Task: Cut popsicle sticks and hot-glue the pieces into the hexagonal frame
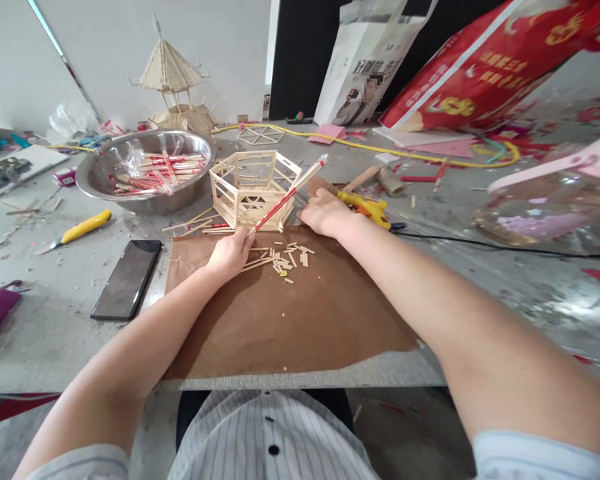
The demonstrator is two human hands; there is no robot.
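My left hand (231,253) is closed round the lower end of wrapped disposable chopsticks (280,204), pale with a red printed wrapper, slanting up to the right. They pass in front of a many-sided open frame of thin wooden sticks (225,193). My right hand (324,212) is at the back edge of the brown sheet (300,320), fingers curled. Whatever they grip is hidden. Just right of it lies a yellow glue gun (367,208), its black cord trailing right. Short cut stick pieces (283,261) are scattered on the sheet between my hands.
On the left are a steel bowl (87,183) of wrapped chopsticks, a yellow utility knife (85,227) and a phone (127,280). A stick-built pagoda (167,70) stands behind. Bags (460,73) line the back right; a pink-rimmed clear container (530,213) is at right.
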